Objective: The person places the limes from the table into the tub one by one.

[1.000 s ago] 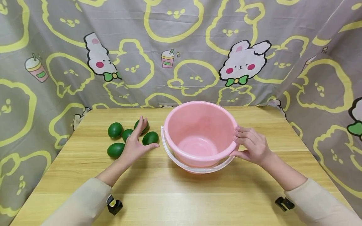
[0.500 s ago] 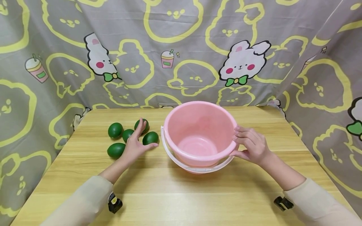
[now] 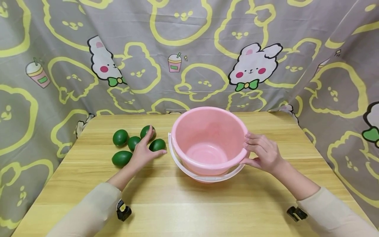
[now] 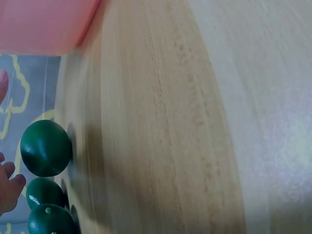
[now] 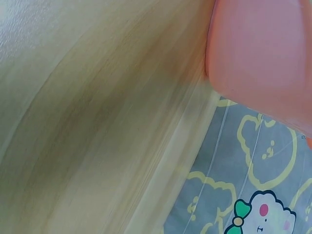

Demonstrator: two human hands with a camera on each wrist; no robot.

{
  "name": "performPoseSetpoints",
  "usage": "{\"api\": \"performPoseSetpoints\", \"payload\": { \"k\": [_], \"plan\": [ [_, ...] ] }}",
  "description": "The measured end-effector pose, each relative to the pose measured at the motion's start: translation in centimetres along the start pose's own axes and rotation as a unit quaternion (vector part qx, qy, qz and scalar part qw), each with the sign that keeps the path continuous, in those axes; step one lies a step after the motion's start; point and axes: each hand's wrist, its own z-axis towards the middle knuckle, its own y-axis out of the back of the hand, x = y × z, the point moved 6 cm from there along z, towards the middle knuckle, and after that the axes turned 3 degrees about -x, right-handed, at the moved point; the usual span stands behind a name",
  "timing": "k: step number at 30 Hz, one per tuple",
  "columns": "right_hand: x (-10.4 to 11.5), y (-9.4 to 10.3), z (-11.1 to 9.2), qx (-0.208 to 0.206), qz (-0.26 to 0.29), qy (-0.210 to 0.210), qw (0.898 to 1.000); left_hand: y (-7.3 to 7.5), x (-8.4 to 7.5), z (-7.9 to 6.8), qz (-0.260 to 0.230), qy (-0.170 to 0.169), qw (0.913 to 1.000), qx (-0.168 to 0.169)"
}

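Note:
In the head view my left hand [image 3: 142,152] hovers among several dark green limes, its fingers straight and the thumb spread wide. Between thumb and fingers, in that view, lies one lime [image 3: 157,144]; the fingers partly cover another lime [image 3: 147,132] behind it. A third lime [image 3: 122,159] sits left of the wrist. The left wrist view shows a lime [image 4: 46,148] with fingertips [image 4: 9,190] to one side of it. On the right, my right hand [image 3: 264,152] holds the rim of a pink bucket [image 3: 210,168], which stands upright with nothing inside.
The bucket's white handle [image 3: 204,178] hangs down around its front. A patterned grey curtain [image 3: 204,49] closes off the back and sides of the wooden table [image 3: 189,210]. Black wrist devices [image 3: 123,210] sit at both cuffs.
My left hand and forearm have shifted slightly to the right and its fingertips have dipped a little. The right hand, bucket and limes stay where they were.

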Motion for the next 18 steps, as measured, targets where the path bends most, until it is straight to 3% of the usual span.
{"api": "performPoseSetpoints", "payload": {
  "k": [18],
  "plan": [
    [0.1, -0.2, 0.3, 0.001, 0.004, 0.006, 1.000, -0.4, 1.5, 1.0, 0.006, 0.018, 0.9998, 0.012]
  ]
}}
